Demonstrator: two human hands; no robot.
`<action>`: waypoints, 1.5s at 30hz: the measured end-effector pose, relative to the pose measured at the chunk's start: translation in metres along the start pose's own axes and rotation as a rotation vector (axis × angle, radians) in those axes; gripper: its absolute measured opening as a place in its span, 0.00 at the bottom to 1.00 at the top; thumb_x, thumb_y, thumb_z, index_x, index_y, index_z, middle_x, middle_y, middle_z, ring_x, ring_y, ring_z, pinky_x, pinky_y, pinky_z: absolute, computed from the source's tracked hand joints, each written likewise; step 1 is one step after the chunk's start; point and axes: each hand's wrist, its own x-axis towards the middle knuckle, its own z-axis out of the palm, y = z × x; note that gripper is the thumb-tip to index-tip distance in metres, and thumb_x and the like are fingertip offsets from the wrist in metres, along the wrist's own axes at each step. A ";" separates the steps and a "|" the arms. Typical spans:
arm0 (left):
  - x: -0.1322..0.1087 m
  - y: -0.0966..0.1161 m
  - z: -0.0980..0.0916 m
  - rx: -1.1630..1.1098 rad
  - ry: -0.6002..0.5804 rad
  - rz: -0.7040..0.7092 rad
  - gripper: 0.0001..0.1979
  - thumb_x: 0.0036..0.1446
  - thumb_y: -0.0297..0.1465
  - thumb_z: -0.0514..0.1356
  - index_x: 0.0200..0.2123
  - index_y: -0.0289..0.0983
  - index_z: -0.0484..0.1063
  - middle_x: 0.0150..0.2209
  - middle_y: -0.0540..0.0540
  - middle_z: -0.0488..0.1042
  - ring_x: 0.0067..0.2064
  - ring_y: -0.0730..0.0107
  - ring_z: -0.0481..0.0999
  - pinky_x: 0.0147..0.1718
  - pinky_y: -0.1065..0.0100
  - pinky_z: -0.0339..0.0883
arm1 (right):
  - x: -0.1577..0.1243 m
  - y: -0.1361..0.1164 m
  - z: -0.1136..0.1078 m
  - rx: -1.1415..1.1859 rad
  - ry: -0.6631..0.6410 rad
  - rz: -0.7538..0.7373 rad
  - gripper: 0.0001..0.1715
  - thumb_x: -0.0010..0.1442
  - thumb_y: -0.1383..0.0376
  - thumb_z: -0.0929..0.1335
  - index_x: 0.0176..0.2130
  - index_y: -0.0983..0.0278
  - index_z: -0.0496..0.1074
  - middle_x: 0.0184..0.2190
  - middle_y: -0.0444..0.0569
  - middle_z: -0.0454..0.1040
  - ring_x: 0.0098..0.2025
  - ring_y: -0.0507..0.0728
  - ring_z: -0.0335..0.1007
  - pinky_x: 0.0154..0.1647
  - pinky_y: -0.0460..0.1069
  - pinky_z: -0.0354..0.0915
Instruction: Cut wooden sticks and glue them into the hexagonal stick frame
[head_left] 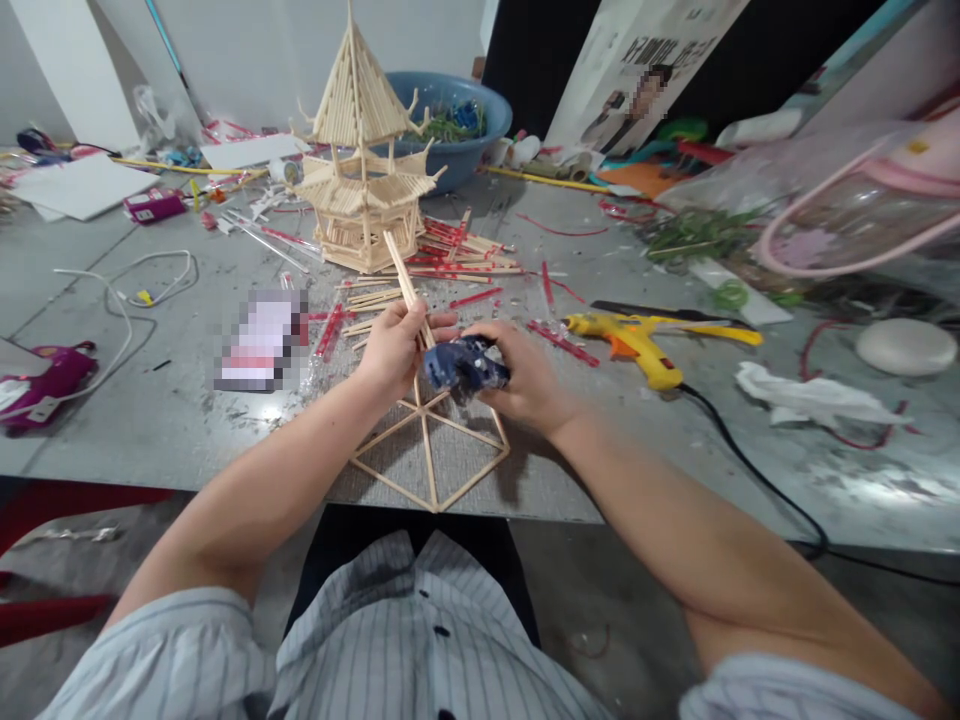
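Observation:
My left hand [397, 345] is closed around a few thin wooden sticks [403, 268], which point up and away. Close beside it, my right hand [521, 375] grips a dark blue tool [461, 365]; blur and my fingers hide its working end, so its kind is unclear. The lower ends of the sticks meet the tool. Beneath both hands, a flat stick frame [425, 430] with spokes meeting at a hub lies at the table's near edge. Behind the hands rises a tiered stick pagoda [360, 180], with loose sticks [472, 265] in red wrappers around its foot.
A yellow glue gun [637, 345] lies on the right, its black cord running over the table's front edge. To the left is a phone [259, 340]. A blue basin [480, 110] stands behind the pagoda. A clear bottle [847, 215] and crumpled tissue [802, 393] are at the right.

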 end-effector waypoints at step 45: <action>-0.005 -0.026 0.005 0.017 -0.095 0.079 0.05 0.64 0.24 0.54 0.34 0.37 0.62 0.22 0.53 0.72 0.23 0.72 0.75 0.24 0.72 0.67 | 0.001 0.003 0.015 0.049 0.202 0.308 0.35 0.44 0.47 0.77 0.46 0.57 0.65 0.41 0.52 0.78 0.42 0.64 0.76 0.45 0.63 0.71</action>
